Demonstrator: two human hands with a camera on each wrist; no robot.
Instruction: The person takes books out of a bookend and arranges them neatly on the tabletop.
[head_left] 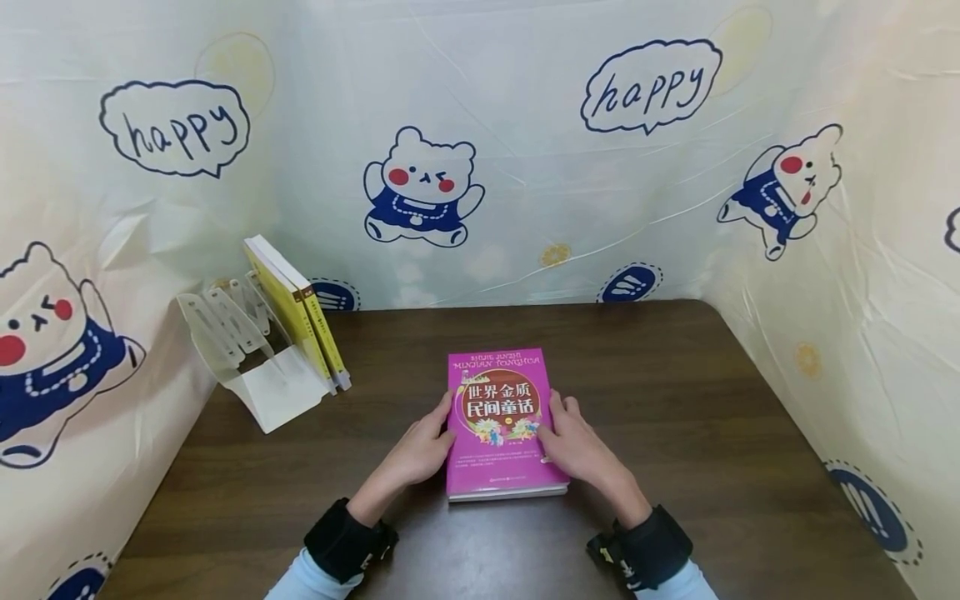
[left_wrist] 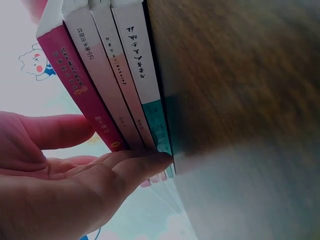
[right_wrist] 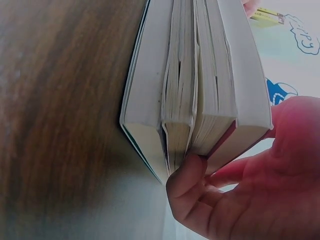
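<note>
The left hand laid nearly straight fingers along the spines of a stack of four books, its thumb against the pink book on top; the right hand gripped the opposite side, thumb over the cover, fingers bent against the page edges; the stack rested near the middle of the tabletop, the green-and-white book lowest; to keep it square, even pressure from both hands seemed best, low enough to catch the bottom book too; gaps showed between the page edges, so a hard squeeze there would probably have pushed a middle book askew. Open room lay to the right; on the left, the white rack with yellow books stood well apart; the back edge ran just beside the printed curtain; the near edge was out of view.
</note>
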